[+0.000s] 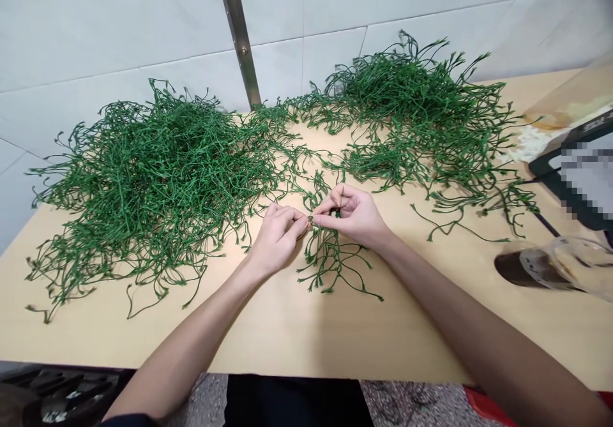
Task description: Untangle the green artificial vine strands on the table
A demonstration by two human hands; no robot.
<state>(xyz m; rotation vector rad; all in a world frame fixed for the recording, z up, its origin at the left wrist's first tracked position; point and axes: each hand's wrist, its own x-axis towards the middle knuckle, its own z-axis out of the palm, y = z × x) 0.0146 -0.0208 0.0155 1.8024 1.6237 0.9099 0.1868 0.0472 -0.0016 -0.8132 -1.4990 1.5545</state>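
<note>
My left hand (279, 233) and my right hand (353, 213) meet at the middle of a light wooden table (287, 331). Both pinch the top of a small green plastic sprig cluster (330, 261), whose thin stems fan out toward me below my fingers. A large heap of the same green sprigs (148, 178) lies to the left, close to my left hand. A second heap (421, 114) spreads behind and to the right of my right hand.
A white tiled wall with a metal strip (238, 31) rises behind the table. At the right edge sit a dark tray-like device (575, 178), a clear plastic bag (569, 101) with white bits beside it, and a cup of dark drink (541, 266).
</note>
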